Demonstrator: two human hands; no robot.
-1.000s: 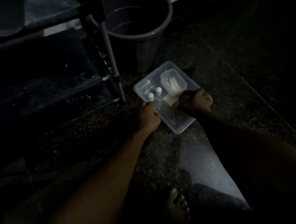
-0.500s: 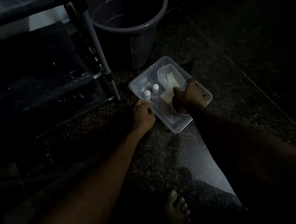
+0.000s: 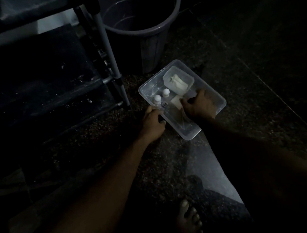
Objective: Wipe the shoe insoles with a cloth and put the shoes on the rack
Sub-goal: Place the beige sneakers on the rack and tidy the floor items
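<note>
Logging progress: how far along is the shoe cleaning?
Nothing looks done: no shoes show, and the rack is too dark to judge. In hand: left hand grips the clear box, right hand reaches inside to a white pad. Left: wiping insoles, racking shoes.

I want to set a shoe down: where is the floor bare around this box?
Bare floor shows right of the clear box, toward the tile seam, and between box and foot. Crowded: behind the box, where the bucket and rack leg stand close, and its left rim, gripped by the left hand.
</note>
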